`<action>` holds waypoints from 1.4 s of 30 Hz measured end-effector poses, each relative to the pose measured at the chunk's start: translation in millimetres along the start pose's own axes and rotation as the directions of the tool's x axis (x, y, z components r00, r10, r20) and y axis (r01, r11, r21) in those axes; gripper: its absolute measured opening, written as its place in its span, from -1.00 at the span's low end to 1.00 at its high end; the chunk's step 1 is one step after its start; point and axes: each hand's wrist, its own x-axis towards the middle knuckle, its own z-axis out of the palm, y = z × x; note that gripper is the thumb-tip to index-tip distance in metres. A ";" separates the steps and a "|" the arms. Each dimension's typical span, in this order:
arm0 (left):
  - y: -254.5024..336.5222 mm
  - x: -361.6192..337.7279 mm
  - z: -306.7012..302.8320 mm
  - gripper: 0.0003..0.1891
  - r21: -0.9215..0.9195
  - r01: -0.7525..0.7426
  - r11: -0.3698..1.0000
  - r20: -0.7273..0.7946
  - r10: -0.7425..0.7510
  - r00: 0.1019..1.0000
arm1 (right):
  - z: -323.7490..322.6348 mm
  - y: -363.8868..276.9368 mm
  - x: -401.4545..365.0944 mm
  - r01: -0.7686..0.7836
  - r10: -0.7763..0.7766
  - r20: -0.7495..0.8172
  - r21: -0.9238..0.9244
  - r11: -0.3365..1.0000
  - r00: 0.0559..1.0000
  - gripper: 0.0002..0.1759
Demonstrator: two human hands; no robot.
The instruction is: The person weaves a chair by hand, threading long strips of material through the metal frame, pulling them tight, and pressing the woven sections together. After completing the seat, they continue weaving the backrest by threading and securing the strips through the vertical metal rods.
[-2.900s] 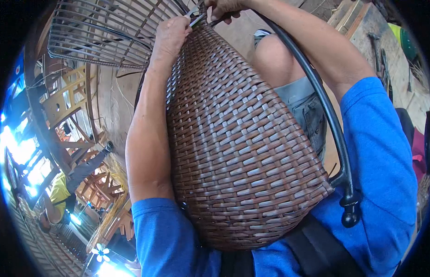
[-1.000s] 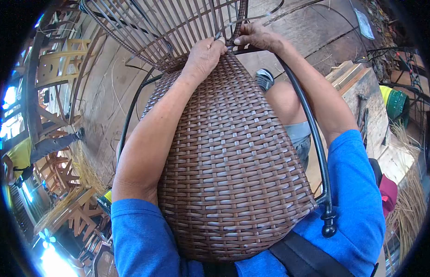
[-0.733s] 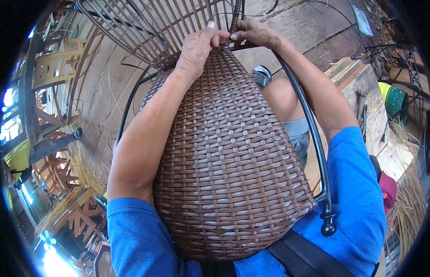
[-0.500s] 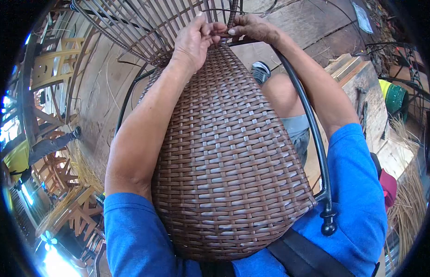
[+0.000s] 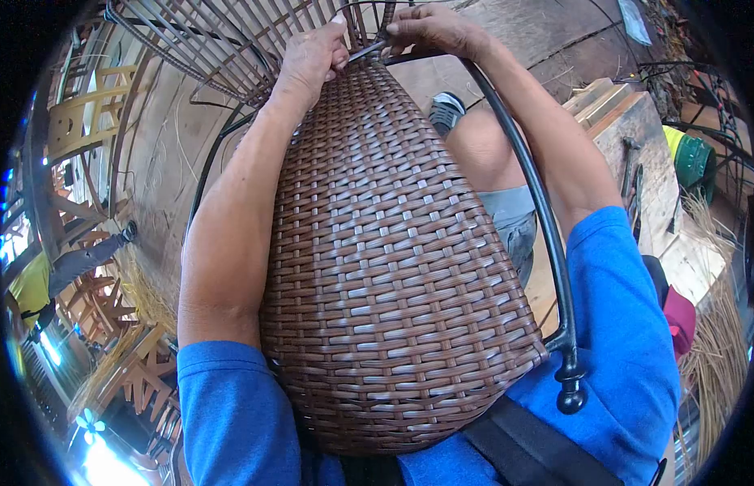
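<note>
A brown woven rattan panel (image 5: 393,259) on a black metal chair frame (image 5: 547,243) rests against my chest and lap. At its far end the weave stops and bare upright strands (image 5: 231,40) fan out. My left hand (image 5: 312,57) is closed at the top edge of the weave, pinching a thin rattan strand (image 5: 367,53). My right hand (image 5: 429,28) grips the same strand where it meets the frame. Both hands nearly touch.
A wooden floor (image 5: 174,162) with loose strands lies beyond. Wooden chair frames (image 5: 85,121) stand at left, where another person in yellow (image 5: 36,283) works. A wooden bench (image 5: 636,138) with tools, a green object (image 5: 697,158) and straw bundles (image 5: 717,324) are at right.
The view has tilted so the panel looks longer. My hands have shifted up and apart slightly along the weave's top edge, pulling the strand between them.
</note>
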 end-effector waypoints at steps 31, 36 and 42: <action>-17.7 17.8 -16.3 -0.48 0.536 -0.338 0.774 0.091 0.346 0.934 | 5.0 -0.6 7.1 -0.114 0.139 0.048 -0.353 0.929 0.989 -0.38; -10.6 15.0 -13.9 -0.49 0.538 -0.362 0.761 0.116 0.359 0.926 | 7.9 6.6 19.7 -0.116 0.162 0.076 -0.417 0.901 0.984 -0.41; -0.1 4.8 -9.2 -0.52 0.661 -0.293 0.690 0.087 0.317 0.944 | 6.4 50.9 40.7 0.124 -0.243 -0.091 -0.662 0.739 0.966 -0.53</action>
